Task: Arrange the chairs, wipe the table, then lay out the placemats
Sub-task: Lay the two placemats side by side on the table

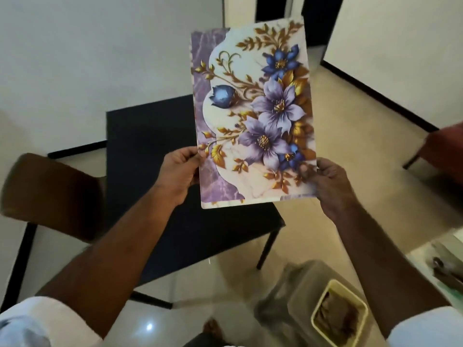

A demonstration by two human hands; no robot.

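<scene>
White sleeves (32, 319) are framing the view. Left hand (179, 171) and right hand (328, 184) are gripping the lower corners of a rectangular purple-and-gold floral placemat (253, 116), holding it in the air above a dark square desk (140, 146) beside a brown chair (50, 194).

You're in a home dining area: dark table (150, 171), brown upholstered chair (50, 196) drawn up beside it, glossy tiled floor (338, 136), plain white walls (75, 46), floral placemat (253, 116).

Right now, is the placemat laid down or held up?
Held up: left hand and right hand pinch the placemat by its lower edges, above the table.
</scene>
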